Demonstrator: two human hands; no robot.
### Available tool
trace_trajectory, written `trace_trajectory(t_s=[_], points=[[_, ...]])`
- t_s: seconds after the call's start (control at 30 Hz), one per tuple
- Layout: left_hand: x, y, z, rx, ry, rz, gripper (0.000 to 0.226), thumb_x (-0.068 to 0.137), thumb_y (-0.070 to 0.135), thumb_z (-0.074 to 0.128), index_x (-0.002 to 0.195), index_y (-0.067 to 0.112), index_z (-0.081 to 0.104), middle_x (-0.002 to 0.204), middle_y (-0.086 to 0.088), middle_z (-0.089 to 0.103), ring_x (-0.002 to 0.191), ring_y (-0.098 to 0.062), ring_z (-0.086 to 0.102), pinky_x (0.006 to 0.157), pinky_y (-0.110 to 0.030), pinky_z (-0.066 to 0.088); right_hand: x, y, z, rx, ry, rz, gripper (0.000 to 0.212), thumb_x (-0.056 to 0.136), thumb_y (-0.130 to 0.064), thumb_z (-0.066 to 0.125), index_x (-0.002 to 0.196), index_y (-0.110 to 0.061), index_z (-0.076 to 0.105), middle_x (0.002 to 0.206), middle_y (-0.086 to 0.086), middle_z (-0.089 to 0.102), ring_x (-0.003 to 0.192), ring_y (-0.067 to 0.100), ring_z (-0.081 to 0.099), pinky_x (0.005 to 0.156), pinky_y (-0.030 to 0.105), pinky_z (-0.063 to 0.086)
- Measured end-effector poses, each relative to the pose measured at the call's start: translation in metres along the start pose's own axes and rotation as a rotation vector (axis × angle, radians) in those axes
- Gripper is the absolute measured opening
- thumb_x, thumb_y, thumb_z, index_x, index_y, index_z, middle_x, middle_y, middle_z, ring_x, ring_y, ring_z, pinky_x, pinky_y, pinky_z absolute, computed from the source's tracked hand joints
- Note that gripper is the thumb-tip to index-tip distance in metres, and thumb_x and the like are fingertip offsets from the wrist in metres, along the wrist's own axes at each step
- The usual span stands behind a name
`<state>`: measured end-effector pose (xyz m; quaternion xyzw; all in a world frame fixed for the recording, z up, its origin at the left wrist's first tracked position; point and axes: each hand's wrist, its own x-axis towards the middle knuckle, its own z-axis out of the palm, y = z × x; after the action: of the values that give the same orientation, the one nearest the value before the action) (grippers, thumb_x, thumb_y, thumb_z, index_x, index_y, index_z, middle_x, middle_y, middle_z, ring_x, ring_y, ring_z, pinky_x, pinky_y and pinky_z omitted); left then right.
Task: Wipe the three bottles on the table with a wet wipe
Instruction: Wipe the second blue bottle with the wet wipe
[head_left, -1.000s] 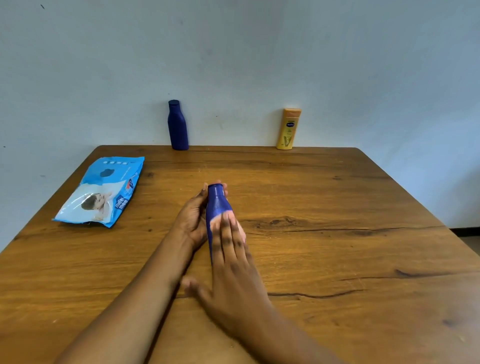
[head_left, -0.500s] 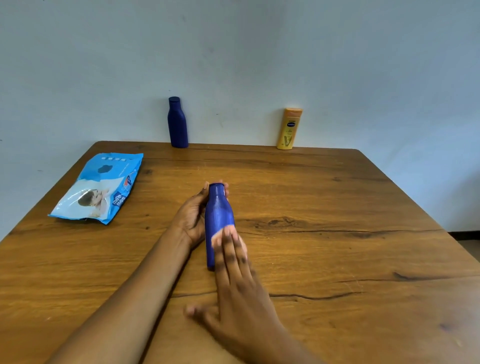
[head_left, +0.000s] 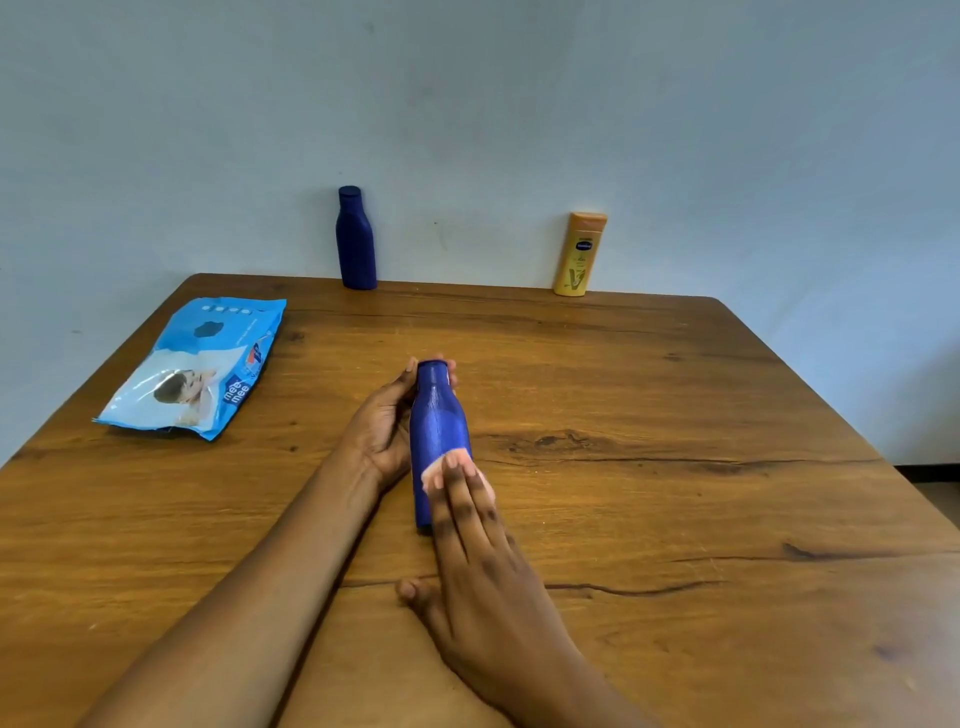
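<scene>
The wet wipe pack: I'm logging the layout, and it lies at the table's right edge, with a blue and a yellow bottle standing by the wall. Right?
Not quite. In the head view the wet wipe pack lies at the table's left edge. The blue bottle and yellow bottle do stand by the wall.

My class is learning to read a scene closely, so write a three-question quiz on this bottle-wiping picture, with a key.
1. True or false: the yellow bottle lies flat.
2. Which hand presses the wipe on the nearest blue bottle? A left, B right.
3. Fill in: the wipes pack lies near the table's ____ edge.

Key: 1 false, it stands upright. 2 B, the right hand; the left hand grips the neck. 3 left.
</scene>
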<state>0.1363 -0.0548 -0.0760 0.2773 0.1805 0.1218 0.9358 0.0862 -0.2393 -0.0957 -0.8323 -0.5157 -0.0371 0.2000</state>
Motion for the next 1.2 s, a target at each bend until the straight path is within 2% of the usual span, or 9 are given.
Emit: trace_trajectory(t_s=[0.1, 0.2, 0.4, 0.5, 0.77, 0.9, 1.03, 1.1, 1.2], points=[[-0.002, -0.001, 0.001, 0.006, -0.009, 0.006, 0.028, 0.094, 0.03, 0.053, 0.103, 0.006, 0.065, 0.098, -0.005, 0.071, 0.083, -0.012, 0.068, 0.075, -0.028, 0.057, 0.008, 0.003, -0.003, -0.051, 0.038, -0.027, 0.059, 0.096, -0.033, 0.032, 0.147, -0.005, 0.026, 0.155, 0.012, 0.018, 0.144, 0.021, 0.007, 0.112, 0.038, 0.026], [-0.003, 0.0, -0.001, -0.006, -0.043, -0.015, 0.032, 0.092, 0.032, 0.053, 0.11, 0.007, 0.062, 0.101, -0.005, 0.069, 0.084, -0.012, 0.068, 0.072, -0.029, 0.058, 0.056, 0.006, -0.017, 0.018, 0.0, 0.006, 0.056, 0.098, -0.016, 0.027, 0.15, -0.012, 0.004, 0.152, 0.001, -0.015, 0.142, 0.015, -0.014, 0.116, 0.033, 0.009], [-0.001, 0.001, -0.001, 0.011, -0.038, -0.027, 0.038, 0.087, 0.031, 0.056, 0.114, 0.006, 0.06, 0.101, -0.006, 0.069, 0.083, -0.013, 0.069, 0.067, -0.03, 0.058, 0.052, 0.01, -0.014, 0.02, 0.033, -0.032, 0.059, 0.099, -0.014, 0.032, 0.148, -0.016, 0.0, 0.148, -0.005, -0.019, 0.135, 0.005, -0.03, 0.109, 0.028, -0.017], [0.002, -0.002, -0.002, 0.022, -0.004, 0.001, 0.035, 0.09, 0.031, 0.055, 0.111, 0.005, 0.062, 0.1, -0.006, 0.071, 0.084, -0.012, 0.07, 0.066, -0.028, 0.058, 0.024, 0.013, -0.012, -0.017, 0.037, -0.091, 0.055, 0.098, -0.019, 0.032, 0.148, -0.015, 0.007, 0.15, -0.005, -0.009, 0.135, 0.002, -0.025, 0.108, 0.029, -0.015], [-0.005, 0.001, 0.003, 0.007, -0.074, -0.044, 0.032, 0.092, 0.03, 0.052, 0.093, 0.005, 0.073, 0.091, -0.007, 0.07, 0.077, -0.014, 0.069, 0.066, -0.03, 0.058, 0.058, 0.011, -0.022, 0.095, 0.001, -0.002, 0.058, 0.101, -0.017, 0.031, 0.148, -0.021, -0.004, 0.152, -0.006, -0.018, 0.137, 0.005, -0.025, 0.11, 0.026, -0.014], [0.0, -0.001, -0.001, 0.033, -0.008, -0.01, 0.039, 0.083, 0.032, 0.06, 0.111, 0.006, 0.063, 0.102, -0.004, 0.069, 0.088, -0.011, 0.067, 0.069, -0.028, 0.056, 0.01, 0.008, -0.006, -0.046, 0.032, -0.082, 0.062, 0.092, -0.016, 0.048, 0.148, -0.017, 0.022, 0.155, -0.001, 0.009, 0.143, 0.01, 0.0, 0.111, 0.034, 0.002], [0.0, 0.0, -0.003, 0.009, -0.097, -0.03, 0.034, 0.09, 0.033, 0.053, 0.108, 0.006, 0.063, 0.095, -0.006, 0.067, 0.081, -0.014, 0.067, 0.069, -0.031, 0.058, 0.063, 0.015, -0.02, 0.062, 0.022, -0.069, 0.06, 0.099, -0.012, 0.035, 0.147, -0.022, 0.0, 0.149, -0.008, -0.017, 0.138, 0.005, -0.02, 0.111, 0.027, -0.013], [0.0, 0.002, -0.004, -0.025, -0.127, -0.033, 0.032, 0.091, 0.032, 0.052, 0.107, 0.006, 0.063, 0.094, -0.007, 0.067, 0.08, -0.017, 0.067, 0.072, -0.033, 0.058, 0.086, 0.016, -0.024, 0.059, 0.059, -0.033, 0.057, 0.1, -0.013, 0.034, 0.149, -0.02, 0.003, 0.149, -0.008, -0.017, 0.138, 0.006, -0.019, 0.115, 0.028, -0.007], [-0.001, 0.0, -0.002, 0.003, -0.109, -0.046, 0.031, 0.086, 0.03, 0.056, 0.101, 0.006, 0.067, 0.097, -0.008, 0.068, 0.082, -0.016, 0.067, 0.072, -0.032, 0.058, 0.065, 0.015, -0.019, 0.085, 0.021, -0.034, 0.059, 0.1, -0.013, 0.033, 0.148, -0.022, 0.0, 0.149, -0.009, -0.019, 0.135, 0.002, -0.026, 0.11, 0.025, -0.014]])
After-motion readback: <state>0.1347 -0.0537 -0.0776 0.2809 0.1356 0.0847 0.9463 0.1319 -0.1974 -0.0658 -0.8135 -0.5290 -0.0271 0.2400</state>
